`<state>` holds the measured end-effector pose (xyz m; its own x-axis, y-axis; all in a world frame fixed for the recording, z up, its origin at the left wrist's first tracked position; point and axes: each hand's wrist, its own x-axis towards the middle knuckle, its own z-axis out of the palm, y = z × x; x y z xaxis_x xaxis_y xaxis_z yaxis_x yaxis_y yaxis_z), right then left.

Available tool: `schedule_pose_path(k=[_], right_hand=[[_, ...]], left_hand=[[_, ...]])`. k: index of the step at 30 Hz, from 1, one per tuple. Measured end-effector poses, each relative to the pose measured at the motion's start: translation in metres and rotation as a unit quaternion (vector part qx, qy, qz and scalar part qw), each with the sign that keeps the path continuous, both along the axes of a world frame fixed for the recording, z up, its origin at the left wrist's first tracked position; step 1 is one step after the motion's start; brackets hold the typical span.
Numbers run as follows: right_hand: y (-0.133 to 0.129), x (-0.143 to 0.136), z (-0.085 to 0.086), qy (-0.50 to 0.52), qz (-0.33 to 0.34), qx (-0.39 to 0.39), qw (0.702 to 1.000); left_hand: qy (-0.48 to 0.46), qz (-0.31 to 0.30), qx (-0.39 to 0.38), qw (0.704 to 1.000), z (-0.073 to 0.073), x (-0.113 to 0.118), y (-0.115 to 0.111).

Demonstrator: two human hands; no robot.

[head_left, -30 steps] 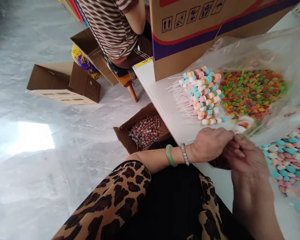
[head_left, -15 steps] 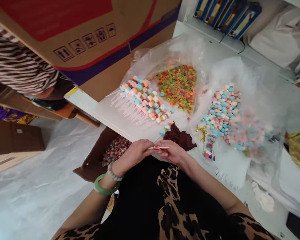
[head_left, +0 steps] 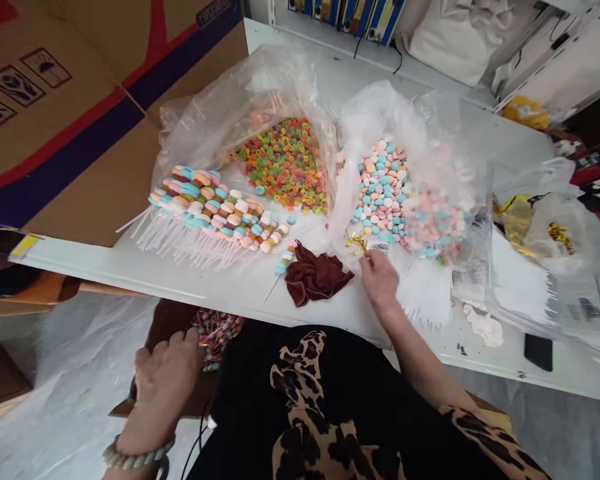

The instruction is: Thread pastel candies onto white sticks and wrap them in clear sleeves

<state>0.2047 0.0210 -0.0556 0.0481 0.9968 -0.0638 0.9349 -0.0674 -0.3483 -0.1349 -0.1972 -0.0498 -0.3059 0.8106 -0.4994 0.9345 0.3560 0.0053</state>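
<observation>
Low at the left, my left hand (head_left: pixel 167 373) is over the cardboard box of wrapped sticks (head_left: pixel 217 333); its fingers are spread, with nothing seen in them. On the table, my right hand (head_left: pixel 381 277) has its fingers closed on the gold ties (head_left: pixel 356 241). A crumpled dark brown cloth (head_left: pixel 315 273) lies left of that hand. Beside the cloth is a single candy stick (head_left: pixel 283 260). Rows of marshmallow-like candy skewers (head_left: pixel 215 207) on white sticks lie at the left of the table.
Clear bags hold colourful ring candies (head_left: pixel 290 163) and pastel candies (head_left: pixel 385 187). A large cardboard carton (head_left: pixel 80 120) stands at the left. White sticks (head_left: pixel 427 290) lie right of my right hand. A phone (head_left: pixel 539 352) rests near the table's front edge.
My hands have moved apart, the left down over the box, the right to the gold ties. The thin item they held together is no longer seen. The view has shifted right.
</observation>
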Motion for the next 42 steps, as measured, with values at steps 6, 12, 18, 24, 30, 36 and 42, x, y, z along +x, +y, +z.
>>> schedule_pose_path(k=[6,12,18,24,30,36,42], right_hand=[[0.022,0.072,-0.025,0.005,-0.139,-0.064,0.988],[0.021,0.076,-0.038,0.097,-0.193,-0.042,0.976],[0.011,0.087,-0.031,0.252,-0.188,0.063,0.947],[-0.004,0.048,0.014,0.500,-0.051,0.002,0.865],[-0.024,-0.019,0.019,0.570,0.082,-0.190,0.795],[-0.032,-0.054,0.004,0.578,0.061,-0.288,0.761],[-0.030,-0.078,0.005,0.562,0.063,-0.258,0.784]], left_hand=[[-0.037,-0.042,0.101,0.993,0.013,0.058,0.059],[-0.181,-0.089,0.209,0.957,0.003,0.115,0.114],[-0.498,-0.055,0.223,0.836,-0.004,0.145,0.142],[-0.678,0.122,0.136,0.712,0.002,0.177,0.162],[-0.736,0.233,0.094,0.629,-0.004,0.171,0.156],[-0.709,0.349,0.155,0.593,-0.011,0.146,0.129],[-0.721,0.455,0.196,0.484,-0.012,0.143,0.131]])
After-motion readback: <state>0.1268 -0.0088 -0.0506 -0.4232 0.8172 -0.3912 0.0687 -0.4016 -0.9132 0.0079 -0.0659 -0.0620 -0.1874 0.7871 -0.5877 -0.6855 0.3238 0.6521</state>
